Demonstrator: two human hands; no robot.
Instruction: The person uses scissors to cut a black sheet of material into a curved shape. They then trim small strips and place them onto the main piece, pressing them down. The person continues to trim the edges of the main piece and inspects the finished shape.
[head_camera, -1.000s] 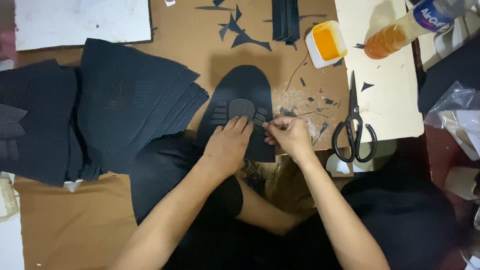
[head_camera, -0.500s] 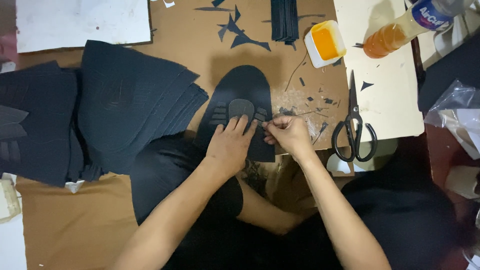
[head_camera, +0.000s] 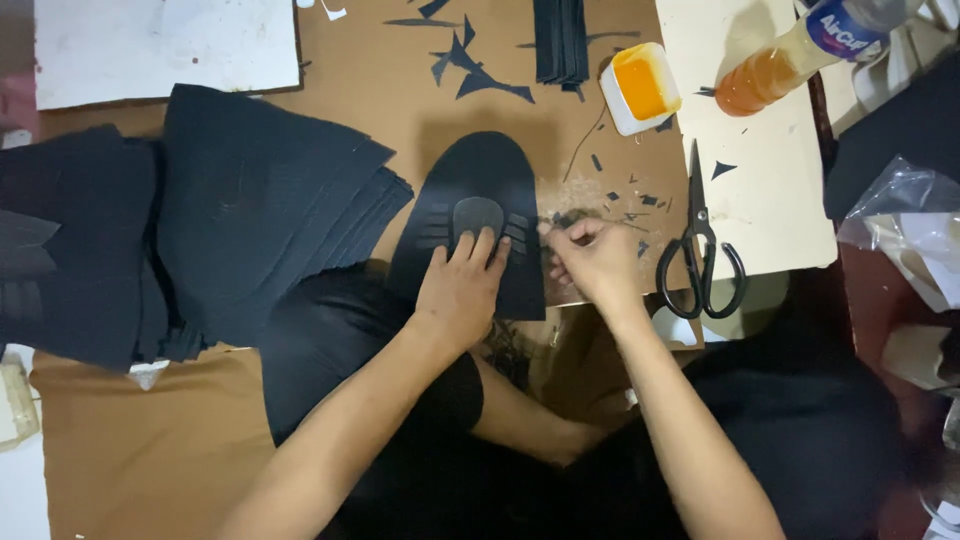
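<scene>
On the brown worktop (head_camera: 400, 70), the black sole piece (head_camera: 478, 215) is pinned flat by the left hand (head_camera: 462, 290), fingers spread. At its right edge, right hand (head_camera: 595, 262) fingers are pinched narrow; contents unclear. Nothing has shifted since earlier frames: work unchanged. Scissors (head_camera: 700, 250) lie untouched.

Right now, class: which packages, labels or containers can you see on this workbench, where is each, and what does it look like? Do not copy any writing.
Bottle: top right on the cream board, lying tilted, clear plastic with orange liquid.
Bottle label: blue band around the bottle's upper part.
Tub: above the sole, left of the bottle, small white square, orange contents.
Plastic bag: right edge, clear and crumpled.
No signs or screens.
</scene>
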